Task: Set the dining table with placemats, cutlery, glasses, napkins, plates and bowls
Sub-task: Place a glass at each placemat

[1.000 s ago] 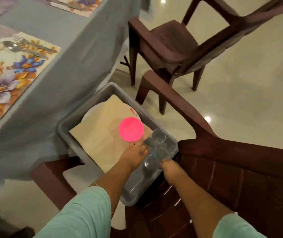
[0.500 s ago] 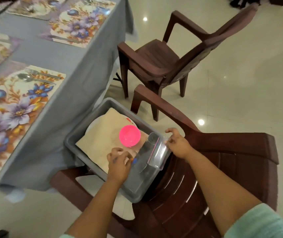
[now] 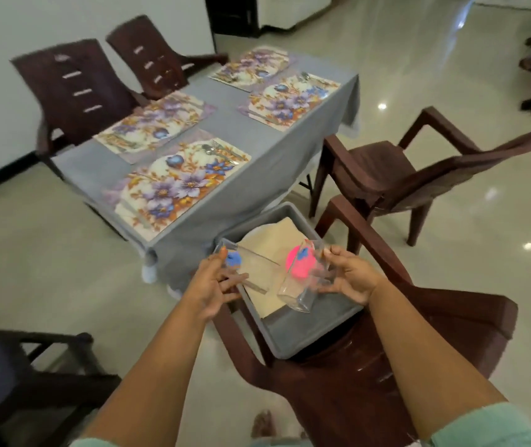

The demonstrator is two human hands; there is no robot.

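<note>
As hands (image 3: 348, 279) grip — glasses (image 3: 303, 285) aloft

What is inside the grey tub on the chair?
The grey tub holds beige napkins, a white plate edge under them, and a pink bowl. The napkins cover the rest.

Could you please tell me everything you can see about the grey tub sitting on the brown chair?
The grey tub is a rectangular, plastic-looking bin with raised walls, resting on the seat of a brown chair beside the table. Inside lie beige napkins over a white plate, plus a pink bowl; its near end shows bare floor.
</note>
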